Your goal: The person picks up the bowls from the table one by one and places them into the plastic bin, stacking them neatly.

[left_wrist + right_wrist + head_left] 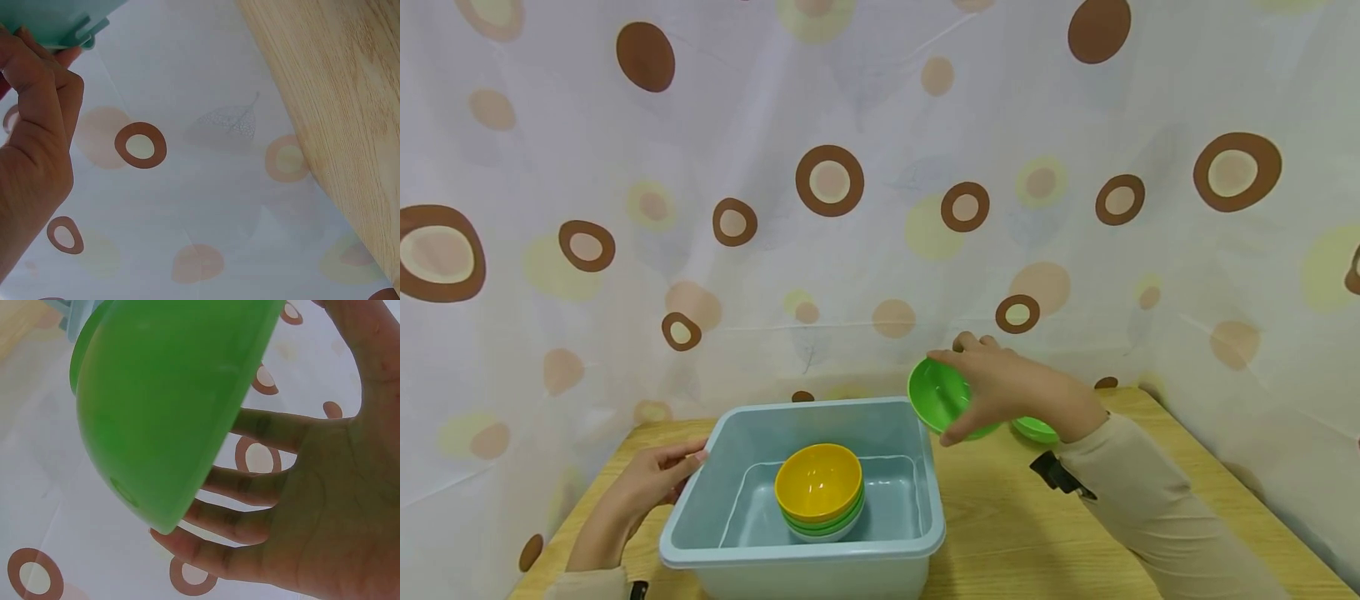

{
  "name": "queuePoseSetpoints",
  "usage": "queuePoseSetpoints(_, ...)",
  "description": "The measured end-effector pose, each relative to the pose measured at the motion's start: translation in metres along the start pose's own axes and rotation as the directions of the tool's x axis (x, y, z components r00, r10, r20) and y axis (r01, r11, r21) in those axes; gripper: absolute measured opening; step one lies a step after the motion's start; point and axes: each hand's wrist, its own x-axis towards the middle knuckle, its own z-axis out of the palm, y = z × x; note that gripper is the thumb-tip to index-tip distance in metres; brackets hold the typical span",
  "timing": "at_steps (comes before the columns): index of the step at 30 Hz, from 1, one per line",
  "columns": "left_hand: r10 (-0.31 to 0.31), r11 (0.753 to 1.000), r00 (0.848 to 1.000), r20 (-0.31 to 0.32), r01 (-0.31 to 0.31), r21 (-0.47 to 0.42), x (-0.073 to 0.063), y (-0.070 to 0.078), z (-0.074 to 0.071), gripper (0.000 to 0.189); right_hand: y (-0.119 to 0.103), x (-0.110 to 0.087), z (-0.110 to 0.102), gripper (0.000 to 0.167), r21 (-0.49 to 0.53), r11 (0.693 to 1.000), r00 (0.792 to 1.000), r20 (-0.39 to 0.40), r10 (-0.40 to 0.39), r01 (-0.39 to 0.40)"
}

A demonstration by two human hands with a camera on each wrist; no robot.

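Note:
My right hand holds a green bowl by its rim, tilted, above the table just right of a light blue basin. In the right wrist view, fingers reach behind the rim of the bowl. At the basin's left side, my left hand grips the rim; its curled fingers also show under the basin's edge in the left wrist view. Inside the basin stands a stack of bowls, with a yellow bowl on top and green and whitish ones beneath.
Another green bowl sits on the wooden table, partly hidden behind my right hand and wrist. A patterned curtain hangs behind the table and along its sides. A dark strap is on the right sleeve.

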Motion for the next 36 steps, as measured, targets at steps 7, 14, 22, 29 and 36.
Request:
queuePoseSetpoints(7,0.003,1.0,1.0,0.003,-0.003,0.002,-0.001,0.002,0.0,0.056,-0.008,0.006,-0.002,0.096,0.005,1.0,1.0,-0.003,-0.022,0.022)
queuePoseSetpoints(14,-0.001,1.0,1.0,-0.001,0.001,0.001,-0.002,0.002,0.0,0.056,-0.016,0.012,-0.003,0.095,0.017,0.998,0.998,-0.004,-0.058,0.058)
queuePoseSetpoints(22,0.003,1.0,1.0,-0.005,-0.003,-0.002,-0.003,0.004,0.001,0.056,-0.031,0.02,-0.004,0.095,0.046,0.995,0.996,0.003,-0.089,0.089)
queuePoseSetpoints(29,0.008,1.0,1.0,-0.014,-0.008,-0.005,-0.004,0.006,0.002,0.055,-0.046,0.03,-0.004,0.097,0.041,0.994,0.994,0.031,-0.105,0.104)
queuePoseSetpoints(36,0.011,1.0,1.0,-0.011,-0.011,-0.007,-0.003,0.004,0.001,0.055,-0.061,0.04,-0.001,0.099,0.047,0.988,0.989,0.031,-0.147,0.145)
